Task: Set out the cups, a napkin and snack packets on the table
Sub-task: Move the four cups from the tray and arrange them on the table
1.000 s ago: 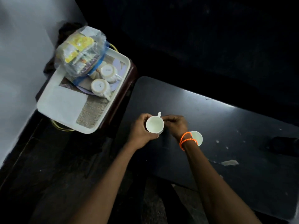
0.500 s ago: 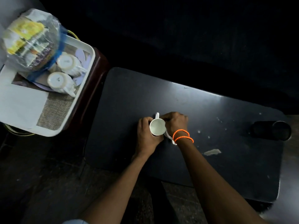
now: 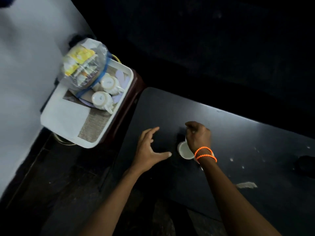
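A white cup [image 3: 184, 150] stands upright on the dark table [image 3: 238, 130]. My right hand [image 3: 198, 137], with orange bead bands at the wrist, curls its fingers at the cup's handle. My left hand [image 3: 150, 149] hovers open just left of the cup, apart from it. On the white tray [image 3: 88, 145] to the left lie two upturned cups [image 3: 107, 83] [image 3: 100, 99], a clear bag of snack packets [image 3: 81, 65] and a white napkin [image 3: 66, 116]. My right wrist hides most of what is behind it.
The tray sits on a dark red stand beside the table's left end, with a woven mat [image 3: 95, 126] in it. A dark round object [image 3: 305, 164] stands at the table's right edge. A pale scrap [image 3: 246, 184] lies near the front edge.
My left hand has let go of the cup and drawn away to the left, fingers spread. The right hand stays at the cup's handle. The view has swung back toward the tray.
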### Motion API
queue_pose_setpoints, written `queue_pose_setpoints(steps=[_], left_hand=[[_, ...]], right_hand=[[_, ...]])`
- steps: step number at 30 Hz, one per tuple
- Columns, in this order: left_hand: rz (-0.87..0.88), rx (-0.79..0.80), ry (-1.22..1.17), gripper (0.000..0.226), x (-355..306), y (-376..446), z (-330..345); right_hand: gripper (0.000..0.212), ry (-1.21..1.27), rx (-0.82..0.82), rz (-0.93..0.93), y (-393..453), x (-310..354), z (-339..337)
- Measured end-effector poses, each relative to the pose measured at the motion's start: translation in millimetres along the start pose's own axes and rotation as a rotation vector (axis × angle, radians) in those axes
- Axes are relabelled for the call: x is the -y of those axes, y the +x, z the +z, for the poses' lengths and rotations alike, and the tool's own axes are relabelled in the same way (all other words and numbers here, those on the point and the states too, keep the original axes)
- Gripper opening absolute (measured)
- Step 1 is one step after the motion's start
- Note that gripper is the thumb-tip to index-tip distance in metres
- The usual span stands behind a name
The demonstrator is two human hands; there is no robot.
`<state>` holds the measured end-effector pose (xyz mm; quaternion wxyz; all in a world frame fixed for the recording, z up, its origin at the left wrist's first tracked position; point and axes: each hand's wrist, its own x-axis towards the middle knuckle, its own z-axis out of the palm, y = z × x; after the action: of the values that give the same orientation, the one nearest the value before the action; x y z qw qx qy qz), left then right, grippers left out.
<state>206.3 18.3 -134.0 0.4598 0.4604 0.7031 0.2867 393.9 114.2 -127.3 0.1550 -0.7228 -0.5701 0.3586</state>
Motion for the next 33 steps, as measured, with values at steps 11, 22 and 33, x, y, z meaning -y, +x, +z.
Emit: queue_pose_setpoints(steps=[11, 22, 33], left_hand=[[-0.289, -0.705, 0.088, 0.046, 1, 82, -178], [-0.379, -0.381, -0.028, 0.06, 1, 127, -210], [-0.229, -0.075, -1.061, 0.062, 3, 68, -163]], right_hand=[[0.033, 0.089, 0.25, -0.37, 0, 171, 115], [0.065, 0.117, 0.373, -0.307, -4, 195, 162], [0.032, 0.877, 0.527, 0.127, -26, 157, 104]])
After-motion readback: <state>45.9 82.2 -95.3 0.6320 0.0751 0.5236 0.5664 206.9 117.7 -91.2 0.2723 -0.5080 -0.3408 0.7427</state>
